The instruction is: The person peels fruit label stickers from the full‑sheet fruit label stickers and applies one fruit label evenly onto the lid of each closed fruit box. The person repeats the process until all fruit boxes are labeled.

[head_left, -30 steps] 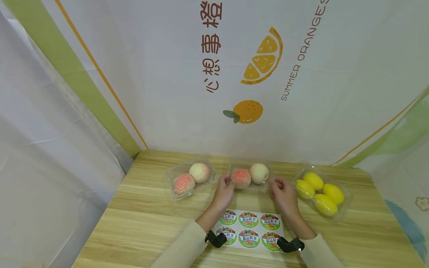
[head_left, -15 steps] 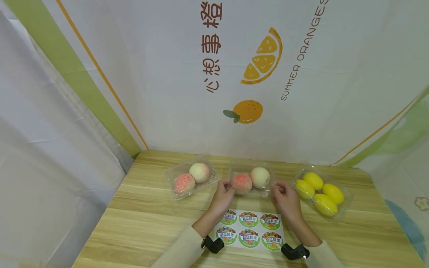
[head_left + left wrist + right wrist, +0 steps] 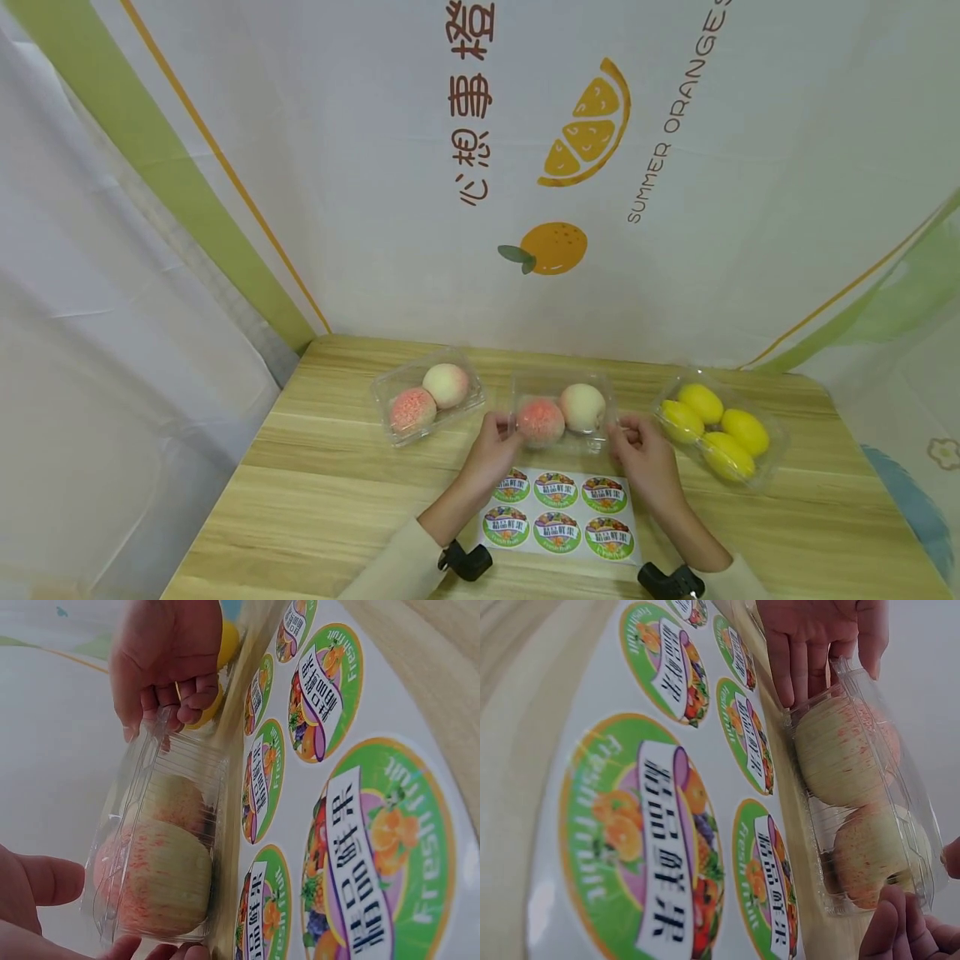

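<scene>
Cloth hangs across the back, orange print and all, and below it spreads the table, wood-grained from side to side. Nearest the person lies the sheet, flat, its longer side running left to right. And right past it, on the far side, is the middle box, clear plastic, its long axis crosswise too, so box and sheet sit nearly parallel, with only a narrow strip of wood between them in the head view. Does the box's base touch that wood? Can't tell from here! Left box rests slantwise over to the left; lemon box slants the other way, just beside the right hand.

Now the grip: left hand at the box's left end, right hand at its right, and neither is nearer; the box sits squarely between. Each pinches an end by the near corner, thumb and fingers closed down to the thin plastic, nothing else held.

Inside, two peaches, the redder one by the left hand, the paler by the right. Out right, four lemons, all yellow. And smallest, six round stickers, green-edged, all on the sheet.
</scene>
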The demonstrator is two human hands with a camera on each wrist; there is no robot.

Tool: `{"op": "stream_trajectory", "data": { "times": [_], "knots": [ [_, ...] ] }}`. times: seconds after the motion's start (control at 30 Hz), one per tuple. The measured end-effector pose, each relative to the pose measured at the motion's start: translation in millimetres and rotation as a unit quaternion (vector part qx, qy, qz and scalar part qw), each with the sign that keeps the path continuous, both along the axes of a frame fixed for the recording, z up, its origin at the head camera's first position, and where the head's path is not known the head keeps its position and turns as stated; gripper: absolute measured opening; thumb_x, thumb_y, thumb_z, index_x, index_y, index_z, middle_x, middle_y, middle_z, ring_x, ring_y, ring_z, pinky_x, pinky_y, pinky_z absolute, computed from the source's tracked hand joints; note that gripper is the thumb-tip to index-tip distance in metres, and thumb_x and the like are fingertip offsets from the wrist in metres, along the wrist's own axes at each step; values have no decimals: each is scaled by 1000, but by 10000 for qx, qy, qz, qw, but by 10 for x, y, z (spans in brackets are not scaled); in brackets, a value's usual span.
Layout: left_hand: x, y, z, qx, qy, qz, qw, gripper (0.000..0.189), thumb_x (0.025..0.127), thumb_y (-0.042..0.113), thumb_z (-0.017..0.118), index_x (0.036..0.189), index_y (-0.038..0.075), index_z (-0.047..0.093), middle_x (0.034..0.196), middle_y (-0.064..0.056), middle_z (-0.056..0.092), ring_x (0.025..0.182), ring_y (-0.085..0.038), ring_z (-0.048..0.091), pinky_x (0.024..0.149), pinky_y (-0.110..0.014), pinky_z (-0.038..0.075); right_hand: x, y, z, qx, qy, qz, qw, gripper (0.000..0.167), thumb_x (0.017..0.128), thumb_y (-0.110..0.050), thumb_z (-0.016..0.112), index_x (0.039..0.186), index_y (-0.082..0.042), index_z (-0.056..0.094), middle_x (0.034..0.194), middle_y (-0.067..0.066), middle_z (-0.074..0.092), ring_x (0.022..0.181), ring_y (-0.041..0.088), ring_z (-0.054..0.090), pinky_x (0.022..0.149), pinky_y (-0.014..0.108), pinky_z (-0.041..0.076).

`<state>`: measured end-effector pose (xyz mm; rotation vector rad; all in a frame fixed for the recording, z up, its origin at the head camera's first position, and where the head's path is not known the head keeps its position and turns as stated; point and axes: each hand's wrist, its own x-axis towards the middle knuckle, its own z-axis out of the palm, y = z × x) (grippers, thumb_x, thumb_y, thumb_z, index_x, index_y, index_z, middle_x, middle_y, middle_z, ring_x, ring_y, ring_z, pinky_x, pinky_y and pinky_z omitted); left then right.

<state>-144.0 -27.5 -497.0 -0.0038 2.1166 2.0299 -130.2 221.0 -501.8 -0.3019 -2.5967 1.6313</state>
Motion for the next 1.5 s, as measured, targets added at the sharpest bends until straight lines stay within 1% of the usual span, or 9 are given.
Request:
{"op": "stream_trajectory", "data": {
  "times": [0.2,0.3,0.4,0.7,1.0,1.17,1.3,1.4,1.5],
  "knots": [
    [53,-36,-8,-36,55,-83,9999,37,106,10,62,132,-10,46,140,-30,54,138,-52,52,115,-61,47,61,11,2,-85,-88,45,9999,46,113,-30,65,141,6,60,104,13,70,89,22,71,76,27,61],
    [80,-58,-14,-65,71,-159,9998,37,107,11,62,132,-11,46,140,-31,55,137,-52,53,114,-61,48,93,16,3,-97,-147,38,9998,45,113,-30,66,140,5,61,103,11,70,89,22,72,76,26,60],
    [108,-74,-8,-71,10,-237,9997,38,108,13,62,134,-9,46,140,-29,56,137,-49,53,115,-60,47,130,20,19,-101,-196,35,9998,44,113,-31,66,139,4,61,103,10,70,89,21,73,77,25,59],
    [177,-99,-4,-112,-24,-382,9992,40,108,15,64,136,-8,47,135,-25,59,132,-41,57,110,-54,50,217,25,70,-275,-361,37,9990,43,112,-30,67,138,4,60,102,10,68,87,16,66,77,25,59],
    [224,-125,-25,-30,11,-504,9987,37,109,15,64,133,-7,47,133,-23,61,127,-35,61,104,-53,54,252,34,44,-382,-515,-49,9979,46,111,-28,68,140,6,58,102,10,66,87,15,64,76,23,60],
    [239,-138,-30,-91,35,-534,9985,37,109,16,64,134,-6,48,130,-20,61,123,-30,61,102,-48,54,274,27,45,-440,-588,-108,9972,45,111,-26,69,140,7,57,102,10,66,86,15,64,75,24,60],
    [246,-148,-33,-81,41,-579,9983,37,109,15,64,134,-6,48,125,-18,61,116,-26,60,98,-44,53,290,24,42,-446,-608,-137,9971,46,111,-27,69,139,6,57,103,11,66,86,15,64,75,24,60],
    [252,-174,-25,-206,49,-607,9979,40,108,18,66,136,-6,50,126,-18,62,116,-27,62,98,-45,54,300,23,38,-425,-624,-147,9970,47,111,-30,70,139,6,57,103,10,67,86,16,64,75,24,60],
    [256,-232,-14,-298,36,-690,9972,48,109,23,67,142,-7,51,133,-22,64,121,-34,64,103,-51,55,307,28,32,-492,-630,-121,9967,46,111,-29,69,139,6,58,102,10,68,85,16,65,75,25,60]
  ]
}}
